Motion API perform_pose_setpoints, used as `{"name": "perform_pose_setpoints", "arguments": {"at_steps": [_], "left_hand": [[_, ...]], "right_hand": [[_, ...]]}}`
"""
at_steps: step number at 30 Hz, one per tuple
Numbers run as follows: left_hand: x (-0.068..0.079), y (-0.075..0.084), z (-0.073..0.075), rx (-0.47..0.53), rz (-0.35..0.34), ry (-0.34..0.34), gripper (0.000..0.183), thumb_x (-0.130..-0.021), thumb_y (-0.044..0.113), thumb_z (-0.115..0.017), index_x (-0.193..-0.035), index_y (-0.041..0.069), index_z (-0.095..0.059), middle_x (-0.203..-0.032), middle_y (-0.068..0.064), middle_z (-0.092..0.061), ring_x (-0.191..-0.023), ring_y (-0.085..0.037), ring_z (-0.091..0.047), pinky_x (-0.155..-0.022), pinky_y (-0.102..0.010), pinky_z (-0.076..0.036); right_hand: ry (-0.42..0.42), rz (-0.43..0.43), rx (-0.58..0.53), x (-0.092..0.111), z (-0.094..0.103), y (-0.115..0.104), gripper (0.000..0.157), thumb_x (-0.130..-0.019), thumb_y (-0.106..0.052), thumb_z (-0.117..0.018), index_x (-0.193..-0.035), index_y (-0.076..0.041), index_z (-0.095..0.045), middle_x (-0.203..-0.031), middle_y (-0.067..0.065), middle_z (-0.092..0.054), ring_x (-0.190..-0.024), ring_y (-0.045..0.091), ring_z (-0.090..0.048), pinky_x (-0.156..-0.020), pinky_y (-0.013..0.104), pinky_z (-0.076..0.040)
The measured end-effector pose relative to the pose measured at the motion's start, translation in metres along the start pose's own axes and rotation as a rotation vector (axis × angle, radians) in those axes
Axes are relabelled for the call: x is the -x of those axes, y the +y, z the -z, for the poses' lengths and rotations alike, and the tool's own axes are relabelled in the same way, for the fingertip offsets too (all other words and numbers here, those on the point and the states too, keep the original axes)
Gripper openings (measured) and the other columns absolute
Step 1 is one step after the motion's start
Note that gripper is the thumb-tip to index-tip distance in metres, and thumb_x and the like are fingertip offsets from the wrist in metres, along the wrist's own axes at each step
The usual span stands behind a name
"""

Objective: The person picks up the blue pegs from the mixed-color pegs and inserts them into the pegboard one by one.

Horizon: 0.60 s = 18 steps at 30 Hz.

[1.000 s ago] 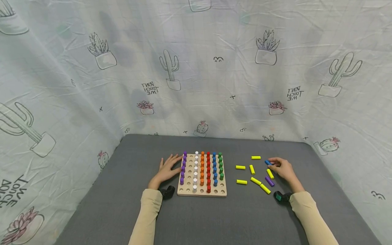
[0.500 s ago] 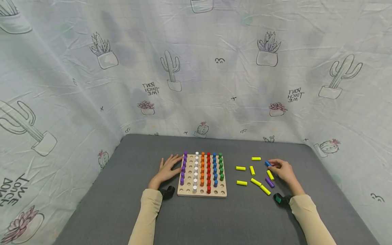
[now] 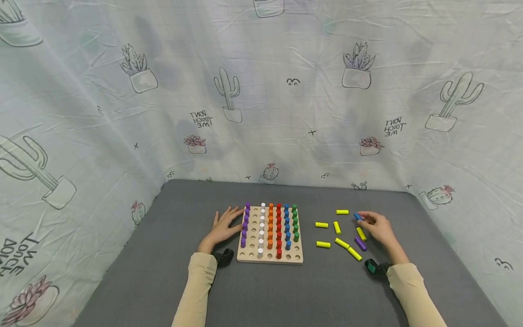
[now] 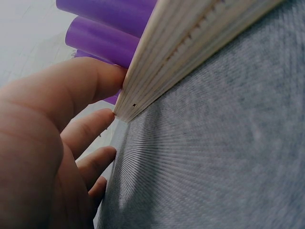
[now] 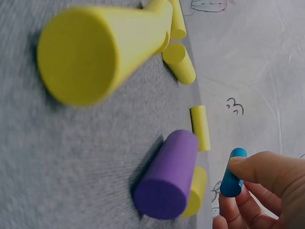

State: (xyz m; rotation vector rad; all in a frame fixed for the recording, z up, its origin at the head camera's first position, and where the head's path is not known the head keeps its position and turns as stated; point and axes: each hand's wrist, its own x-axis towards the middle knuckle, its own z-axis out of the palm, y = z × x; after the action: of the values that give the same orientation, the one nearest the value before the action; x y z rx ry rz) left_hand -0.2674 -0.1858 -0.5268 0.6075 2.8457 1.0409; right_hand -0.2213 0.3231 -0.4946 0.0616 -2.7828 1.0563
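A blue peg (image 5: 232, 179) is pinched between the thumb and fingers of my right hand (image 3: 377, 225), beyond the loose pegs on the right of the table. Close to that hand lie a purple peg (image 5: 167, 176) and a yellow peg (image 3: 361, 234). My left hand (image 3: 222, 229) has its fingers spread, with the thumb and index fingertip at the left edge of the wooden pegboard (image 4: 167, 57). Upright in the board are columns of purple pegs (image 3: 244, 234), white, orange, red, blue and green ones. Bare holes show in its second column and along its front row.
Several yellow pegs (image 3: 323, 245) lie scattered on the grey tabletop (image 3: 286, 295) between the board and my right hand. A pale curtain (image 3: 261, 91) with cactus drawings hangs behind the table and at both sides. Each wrist wears a black band (image 3: 377, 267).
The right hand still pinches the blue peg and has barely shifted, with the peg's tilt slightly changed. The left hand stays at the board. The whole head view has moved a little.
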Motion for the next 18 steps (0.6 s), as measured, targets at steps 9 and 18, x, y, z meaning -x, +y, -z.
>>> {"name": "perform_pose_setpoints", "arguments": {"at_steps": [9,18], "left_hand": [[0.001,0.001,0.001,-0.004,0.010,-0.002,0.061,-0.089,0.042,-0.058,-0.143,0.020,-0.039,-0.152,-0.012,-0.026,-0.142,-0.033,-0.011,-0.110,-0.057,0.013],[0.000,0.001,0.001,-0.008,-0.002,-0.006,0.061,-0.089,0.042,-0.057,-0.143,0.020,-0.039,-0.152,-0.011,-0.026,-0.142,-0.033,-0.011,-0.110,-0.058,0.012]], "right_hand": [[0.006,0.014,-0.005,0.005,-0.002,-0.013,0.033,-0.090,-0.017,-0.062,-0.117,0.001,-0.061,-0.099,0.018,-0.064,-0.086,0.023,-0.060,-0.069,0.027,-0.051],[-0.012,0.051,-0.030,0.011,-0.006,-0.026,0.035,-0.091,-0.019,-0.060,-0.120,0.000,-0.059,-0.100,0.016,-0.062,-0.087,0.022,-0.059,-0.069,0.038,-0.053]]}}
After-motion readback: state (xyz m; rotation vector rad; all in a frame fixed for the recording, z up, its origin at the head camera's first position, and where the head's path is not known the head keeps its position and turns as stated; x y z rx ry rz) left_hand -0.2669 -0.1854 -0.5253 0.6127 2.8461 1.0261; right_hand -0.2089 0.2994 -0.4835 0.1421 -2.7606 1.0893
